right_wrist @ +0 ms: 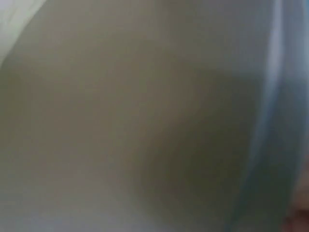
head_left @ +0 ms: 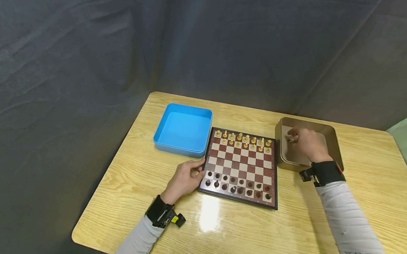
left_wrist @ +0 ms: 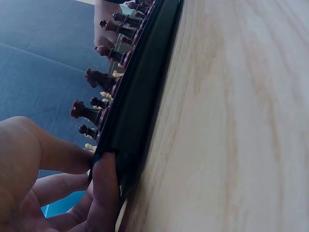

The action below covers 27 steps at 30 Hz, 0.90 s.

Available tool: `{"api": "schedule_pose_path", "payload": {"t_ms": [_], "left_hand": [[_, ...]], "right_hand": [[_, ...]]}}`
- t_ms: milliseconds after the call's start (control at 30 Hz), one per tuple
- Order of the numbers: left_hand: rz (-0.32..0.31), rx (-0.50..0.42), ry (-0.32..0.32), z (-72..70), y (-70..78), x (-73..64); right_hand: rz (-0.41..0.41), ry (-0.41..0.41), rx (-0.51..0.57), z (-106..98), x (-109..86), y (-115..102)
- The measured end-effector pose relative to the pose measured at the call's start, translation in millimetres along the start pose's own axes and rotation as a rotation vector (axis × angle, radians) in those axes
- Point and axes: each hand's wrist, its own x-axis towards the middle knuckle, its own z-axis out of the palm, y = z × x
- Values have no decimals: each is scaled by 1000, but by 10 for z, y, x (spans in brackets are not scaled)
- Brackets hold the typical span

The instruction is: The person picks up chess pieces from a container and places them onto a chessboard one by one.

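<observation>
My left hand (head_left: 184,179) pinches the left edge of a folding chessboard (head_left: 237,165) between thumb and fingers; the left wrist view shows the fingertips (left_wrist: 105,176) on its dark rim. Dark chess pieces (head_left: 233,189) stand in two rows along the near side, light chess pieces (head_left: 246,138) in two rows along the far side. Inside a metal tin (head_left: 335,151) to the right of the board, my right hand (head_left: 310,143) reaches down with bent fingers. A small pale thing (head_left: 290,140) shows at its fingertips; whether they grip it is unclear. The right wrist view is blurred, mostly tin wall.
A blue tray (head_left: 179,150) sits behind and left of the board, close to its corner. All of it stands on a wooden table (head_left: 242,231). Dark cloth (head_left: 220,46) hangs behind the table's far edge.
</observation>
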Motion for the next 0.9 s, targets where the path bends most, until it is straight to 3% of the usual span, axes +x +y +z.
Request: {"api": "schedule_pose_path", "payload": {"t_ms": [200, 667, 900], "left_hand": [[-4, -10, -2, -5, 15, 4], [4, -2, 6, -13, 24, 13], [-14, -10, -9, -15, 20, -5]], "right_hand": [[7, -110, -12, 54, 32, 38], [19, -59, -53, 93, 66, 66], [-16, 21, -44, 106, 22, 90]]}}
